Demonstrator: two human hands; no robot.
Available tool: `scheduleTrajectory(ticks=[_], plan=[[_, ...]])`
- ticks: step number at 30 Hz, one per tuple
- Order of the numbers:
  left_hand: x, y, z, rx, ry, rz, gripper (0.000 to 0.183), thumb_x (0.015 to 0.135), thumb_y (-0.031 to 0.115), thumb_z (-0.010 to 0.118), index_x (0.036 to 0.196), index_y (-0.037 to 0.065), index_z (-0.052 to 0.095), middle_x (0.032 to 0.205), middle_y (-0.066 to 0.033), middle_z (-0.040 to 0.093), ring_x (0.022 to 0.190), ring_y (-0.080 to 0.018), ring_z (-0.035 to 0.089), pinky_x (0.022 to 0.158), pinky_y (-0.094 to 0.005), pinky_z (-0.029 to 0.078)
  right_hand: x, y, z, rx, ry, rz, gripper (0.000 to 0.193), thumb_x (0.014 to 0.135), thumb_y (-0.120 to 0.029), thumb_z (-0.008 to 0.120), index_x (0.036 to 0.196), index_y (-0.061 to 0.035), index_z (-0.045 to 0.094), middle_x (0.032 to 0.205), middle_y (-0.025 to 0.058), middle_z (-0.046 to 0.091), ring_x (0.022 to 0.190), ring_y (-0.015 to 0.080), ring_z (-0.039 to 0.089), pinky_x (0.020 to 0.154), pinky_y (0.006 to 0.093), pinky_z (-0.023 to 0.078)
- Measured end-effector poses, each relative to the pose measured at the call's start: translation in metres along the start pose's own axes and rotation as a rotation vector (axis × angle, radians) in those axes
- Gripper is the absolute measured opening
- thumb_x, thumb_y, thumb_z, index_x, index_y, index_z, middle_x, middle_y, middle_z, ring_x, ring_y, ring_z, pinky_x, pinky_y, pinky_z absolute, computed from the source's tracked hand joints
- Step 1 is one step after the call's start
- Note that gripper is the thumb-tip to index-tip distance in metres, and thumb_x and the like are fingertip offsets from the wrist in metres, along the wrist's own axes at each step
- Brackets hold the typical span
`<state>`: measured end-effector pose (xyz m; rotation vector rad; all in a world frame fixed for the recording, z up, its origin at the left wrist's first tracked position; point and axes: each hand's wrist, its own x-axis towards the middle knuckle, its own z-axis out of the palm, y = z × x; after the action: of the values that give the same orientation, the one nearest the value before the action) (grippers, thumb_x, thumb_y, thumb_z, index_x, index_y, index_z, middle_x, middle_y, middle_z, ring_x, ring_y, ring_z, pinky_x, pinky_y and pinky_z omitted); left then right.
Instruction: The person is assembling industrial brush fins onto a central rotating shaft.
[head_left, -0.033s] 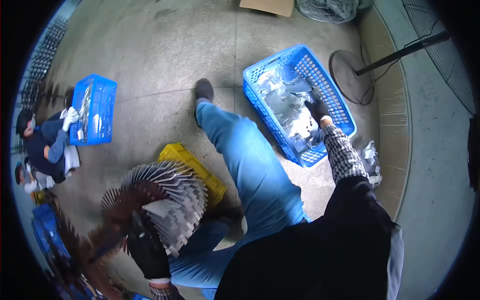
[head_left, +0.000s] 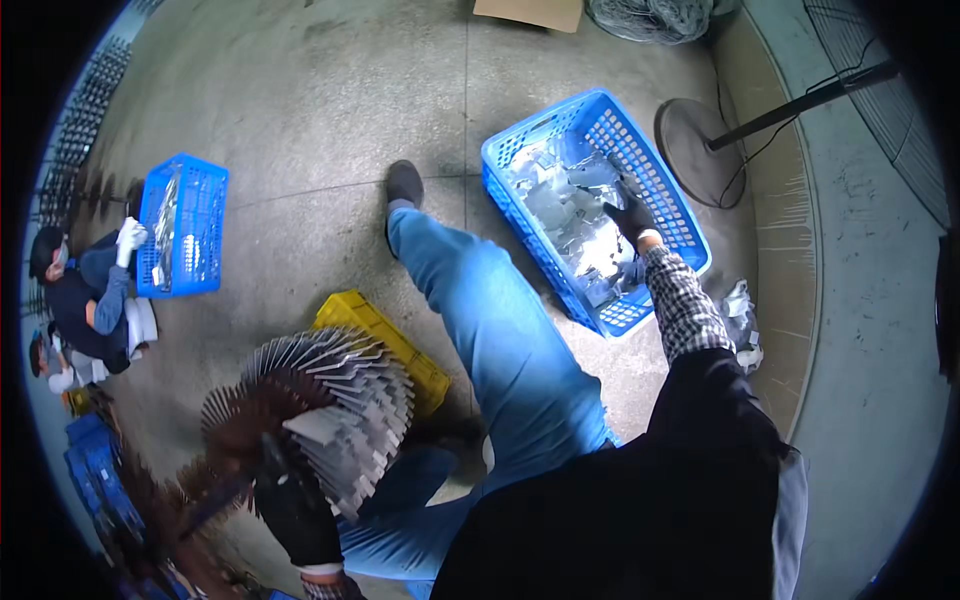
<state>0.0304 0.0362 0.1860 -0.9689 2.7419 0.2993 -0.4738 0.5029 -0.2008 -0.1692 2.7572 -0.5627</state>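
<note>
My right hand (head_left: 632, 217), in a dark glove, reaches into a large blue plastic crate (head_left: 533, 237). Its thumb and fingers are apart, over a heap of thin, shiny metal plates (head_left: 560, 205). At lower left, my left hand (head_left: 295, 510), also dark-gloved, is against a round rack of metal plates (head_left: 365, 400) fanned out in close rows. One broad pale plate (head_left: 312, 427) stands out near its fingertips. The left fingers are dark and partly hidden, so their grip is unclear. Brown, rusty-looking parts of the rack (head_left: 265, 405) lie beyond that hand.
Behind the rack is a yellow crate (head_left: 420, 372). At far left a person (head_left: 85, 300) in white gloves sits by another blue crate (head_left: 207, 235). A round stand base (head_left: 690, 150) with a pole is right of my crate, near the wall. A cardboard box (head_left: 530, 12) lies ahead.
My hands hold nearly the same places, and the view has shifted slightly. At far left, the other person's white-gloved hand has drawn back a little from their crate.
</note>
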Motion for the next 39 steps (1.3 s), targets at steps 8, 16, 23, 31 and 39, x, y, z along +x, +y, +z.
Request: scheduleTrajectory(ticks=[8, 16, 23, 31, 39], plan=[[-0.016, -0.025, 0.024, -0.131, 0.002, -0.154, 0.053, 0.104, 0.012, 0.044, 0.156, 0.000, 0.046, 0.145, -0.0201, 0.060, 0.118, -0.0350, 0.060, 0.102, -0.0405, 0.045, 0.091, -0.032, 0.014, -0.479, -0.037, -0.252, 0.087, 0.088, -0.047, 0.073, 0.162, -0.0174, 0.038, 0.162, 0.0112, 0.047, 0.138, 0.0378, 0.055, 0.112, 0.0438, 0.047], [0.012, 0.002, 0.013, -0.071, 0.254, 0.071, 0.045, 0.110, 0.020, 0.053, 0.151, 0.004, 0.055, 0.126, -0.0177, 0.073, 0.102, -0.0313, 0.070, 0.092, -0.0390, 0.054, 0.132, -0.091, 0.025, -0.584, -0.064, -0.285, 0.089, 0.087, -0.048, 0.073, 0.162, -0.0170, 0.036, 0.160, 0.0141, 0.048, 0.137, 0.0398, 0.055, 0.112, 0.0482, 0.047], [0.009, -0.005, 0.010, 0.145, 0.150, 0.002, 0.047, 0.110, 0.020, 0.050, 0.153, 0.003, 0.051, 0.129, -0.0187, 0.071, 0.105, -0.0321, 0.069, 0.094, -0.0403, 0.052, 0.129, -0.114, 0.037, -0.571, -0.193, -0.171, 0.069, 0.094, -0.045, 0.068, 0.152, -0.0132, 0.050, 0.144, 0.0156, 0.063, 0.123, 0.0399, 0.064, 0.099, 0.0489, 0.053], [0.008, 0.011, -0.006, 0.048, -0.066, -0.103, 0.050, 0.111, 0.025, 0.050, 0.156, 0.004, 0.047, 0.138, -0.0227, 0.066, 0.119, -0.0303, 0.066, 0.109, -0.0393, 0.044, 0.078, -0.077, 0.014, -0.545, -0.039, -0.279, 0.040, 0.099, -0.027, 0.064, 0.136, -0.0125, 0.064, 0.126, 0.0136, 0.072, 0.103, 0.0387, 0.072, 0.086, 0.0472, 0.057], [-0.017, -0.006, -0.004, -0.090, 0.185, -0.064, 0.048, 0.105, 0.013, 0.050, 0.150, -0.002, 0.053, 0.143, -0.0195, 0.062, 0.122, -0.0331, 0.061, 0.107, -0.0407, 0.045, -0.038, -0.164, -0.078, 0.844, -0.108, -0.326, 0.033, 0.091, -0.014, 0.072, 0.121, 0.0001, 0.071, 0.101, 0.0150, 0.073, 0.078, 0.0272, 0.067, 0.072, 0.0366, 0.058]])
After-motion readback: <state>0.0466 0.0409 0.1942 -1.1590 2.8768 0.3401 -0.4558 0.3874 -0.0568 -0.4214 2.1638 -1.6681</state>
